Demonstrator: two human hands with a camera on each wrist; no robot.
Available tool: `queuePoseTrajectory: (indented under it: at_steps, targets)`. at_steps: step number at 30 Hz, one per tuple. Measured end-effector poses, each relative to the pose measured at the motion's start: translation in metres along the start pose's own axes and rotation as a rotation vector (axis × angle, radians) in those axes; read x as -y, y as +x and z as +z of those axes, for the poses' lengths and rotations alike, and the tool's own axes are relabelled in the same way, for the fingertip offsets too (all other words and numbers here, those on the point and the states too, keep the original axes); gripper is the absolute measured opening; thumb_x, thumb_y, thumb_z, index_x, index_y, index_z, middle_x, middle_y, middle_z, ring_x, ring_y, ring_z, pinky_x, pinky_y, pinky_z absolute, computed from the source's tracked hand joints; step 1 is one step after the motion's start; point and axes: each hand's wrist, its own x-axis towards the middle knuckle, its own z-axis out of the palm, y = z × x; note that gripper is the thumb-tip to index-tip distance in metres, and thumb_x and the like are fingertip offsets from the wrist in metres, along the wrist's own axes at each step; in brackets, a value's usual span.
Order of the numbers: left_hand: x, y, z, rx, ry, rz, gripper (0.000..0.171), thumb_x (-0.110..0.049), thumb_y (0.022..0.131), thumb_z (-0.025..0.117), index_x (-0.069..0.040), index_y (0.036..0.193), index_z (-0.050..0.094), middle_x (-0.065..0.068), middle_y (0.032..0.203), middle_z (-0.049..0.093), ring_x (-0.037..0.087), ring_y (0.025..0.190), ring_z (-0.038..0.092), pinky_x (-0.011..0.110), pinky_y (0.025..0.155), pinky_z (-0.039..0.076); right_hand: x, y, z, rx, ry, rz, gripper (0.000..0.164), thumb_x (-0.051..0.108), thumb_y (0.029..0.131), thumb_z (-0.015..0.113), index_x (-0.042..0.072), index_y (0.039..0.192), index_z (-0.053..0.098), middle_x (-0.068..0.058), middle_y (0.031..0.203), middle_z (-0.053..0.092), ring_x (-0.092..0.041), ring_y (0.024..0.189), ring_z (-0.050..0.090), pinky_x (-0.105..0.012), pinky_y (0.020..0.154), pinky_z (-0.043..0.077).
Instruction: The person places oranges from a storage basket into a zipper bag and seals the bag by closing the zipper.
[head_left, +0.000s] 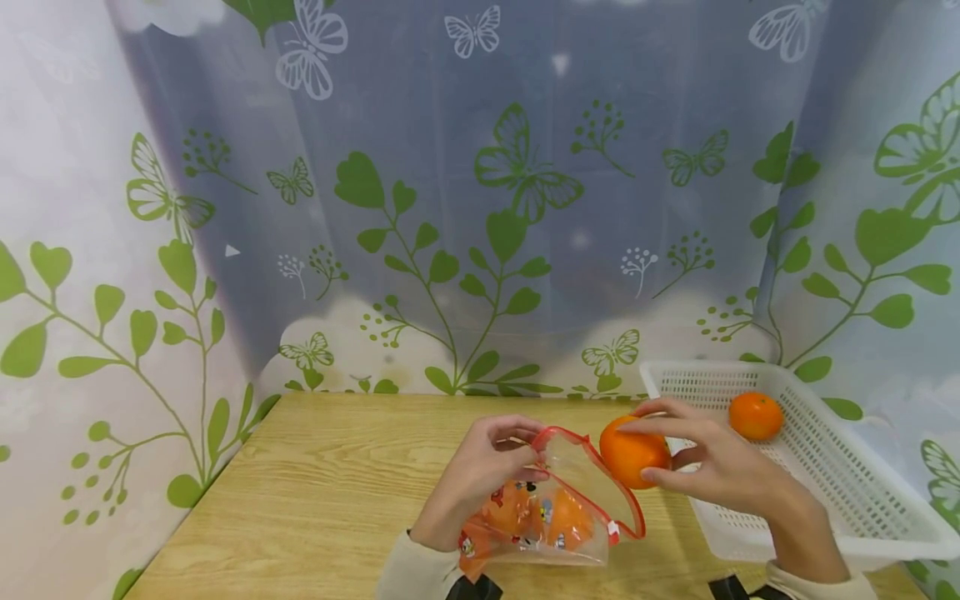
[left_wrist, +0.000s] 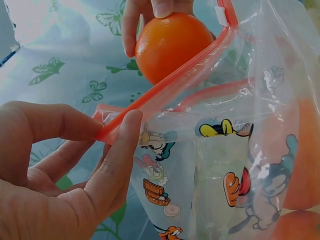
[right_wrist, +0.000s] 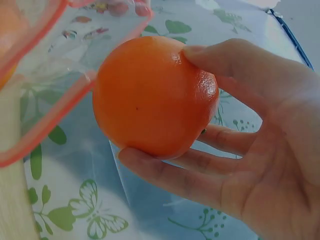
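My left hand [head_left: 480, 467] pinches the red zip edge of a clear plastic zip bag [left_wrist: 220, 165] printed with cartoon figures. The bag's mouth gapes toward the right, with a white slider [head_left: 613, 528] on the zip. Inside lie orange fruits [head_left: 566, 518], seen through the film. Between thumb and fingers, my right hand [head_left: 723, 462] holds a mandarin orange [right_wrist: 155, 97] right at the bag's opening. In the left wrist view the held mandarin overlaps the far side of the red zip edge.
A white perforated plastic basket [head_left: 840, 433] stands at the right, under and behind my right forearm. One more mandarin [head_left: 756, 416] lies in it. The wooden table [head_left: 322, 475] meets a curtain [head_left: 420, 250] with leaves and butterflies at its back and sides.
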Motion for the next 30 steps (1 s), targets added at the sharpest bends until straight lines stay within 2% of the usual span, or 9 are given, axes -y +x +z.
queuePoseTrajectory:
  at_steps: [9,13,19,24,30]
  targets:
    - [-0.001,0.000,0.000,-0.005,0.002,-0.002,0.027,-0.003,0.097,0.067,0.002,0.124,0.070,0.011,0.111,0.070,0.018,0.087,0.073,0.036,0.083,0.067,0.005,0.008,0.014,0.072,0.033,0.072,0.041,0.017,0.094,0.077,0.015,0.134,0.068,-0.020,0.140,0.054,0.000,0.109,0.061,-0.028,0.072,0.066]
    - [-0.001,0.000,0.000,-0.010,0.010,-0.006,0.026,-0.002,0.097,0.066,-0.001,0.123,0.071,0.012,0.112,0.070,0.017,0.087,0.072,0.036,0.084,0.067,0.005,0.011,0.019,0.107,0.043,0.063,0.041,0.019,0.095,0.076,0.015,0.135,0.067,-0.020,0.142,0.052,-0.004,0.109,0.062,-0.028,0.075,0.066]
    - [-0.001,0.000,0.000,-0.005,0.021,0.001,0.027,-0.002,0.097,0.066,-0.001,0.124,0.071,0.013,0.114,0.071,0.017,0.087,0.072,0.037,0.084,0.067,0.003,0.016,0.029,0.099,0.030,0.037,0.043,0.016,0.094,0.077,0.013,0.135,0.067,-0.019,0.141,0.052,-0.006,0.108,0.064,-0.026,0.074,0.066]
    - [0.000,0.001,-0.001,-0.004,0.037,0.021,0.026,-0.001,0.098,0.066,0.001,0.123,0.071,0.017,0.113,0.071,0.015,0.084,0.072,0.037,0.083,0.068,0.002,0.021,0.037,0.076,0.001,0.059,0.055,0.013,0.091,0.079,0.012,0.142,0.059,-0.016,0.145,0.052,-0.017,0.112,0.064,-0.023,0.073,0.065]
    - [0.000,0.001,0.000,-0.006,0.046,0.032,0.024,-0.001,0.098,0.065,0.000,0.121,0.071,0.028,0.121,0.067,0.014,0.083,0.071,0.038,0.083,0.068,0.002,0.025,0.044,0.090,-0.019,0.108,0.066,0.008,0.088,0.080,0.007,0.147,0.051,-0.021,0.147,0.052,-0.033,0.117,0.061,-0.020,0.072,0.064]
